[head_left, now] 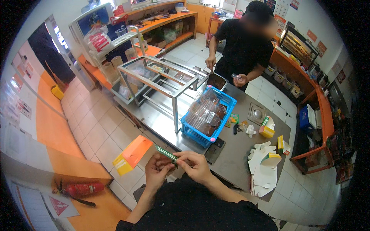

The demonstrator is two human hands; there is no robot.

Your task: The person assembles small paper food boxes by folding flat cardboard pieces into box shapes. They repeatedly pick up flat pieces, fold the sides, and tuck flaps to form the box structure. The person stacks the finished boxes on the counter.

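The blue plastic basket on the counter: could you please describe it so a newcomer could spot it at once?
Start at the long grey steel counter. Beside the bare metal frame rack sits the blue slatted plastic basket, filled with clear wrapped packets. It is the only blue container on that counter; the folded cartons nearby are white, yellow and orange.

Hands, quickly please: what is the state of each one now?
Left hand: closed on the orange and yellow carton.
Right hand: pinching the carton's green patterned flap.
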